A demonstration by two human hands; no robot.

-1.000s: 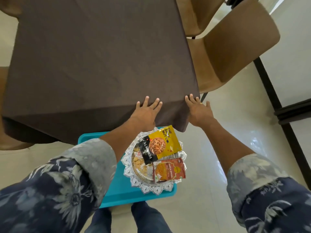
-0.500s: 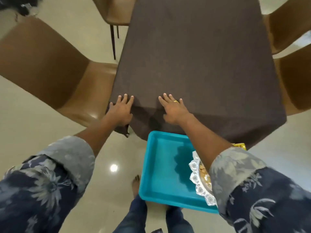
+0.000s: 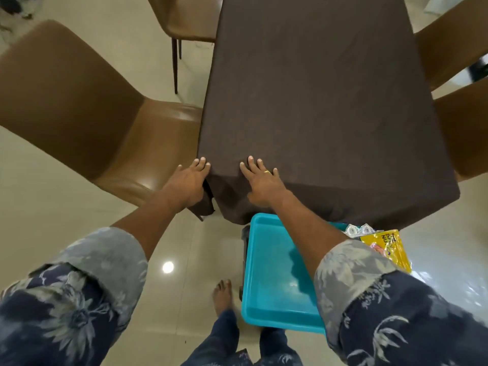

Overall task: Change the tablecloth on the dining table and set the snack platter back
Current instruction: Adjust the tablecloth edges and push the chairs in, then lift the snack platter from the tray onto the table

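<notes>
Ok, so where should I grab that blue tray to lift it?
Grab the blue tray by its raised rim, a hand on each long side, from the near end. It is wide and shallow, and the snack platter sits at its right side, so one hand would likely tip it.

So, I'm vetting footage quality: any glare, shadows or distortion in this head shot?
Head view: a round glare spot on the floor; the right forearm throws a shadow into the teal tray; wide-angle bending bows the tablecloth edges and the nearest chair.

tablecloth [image 3: 317,107] over table, tray [image 3: 274,281] before it — chair [image 3: 87,114] left, platter [image 3: 359,229] on tray
</notes>
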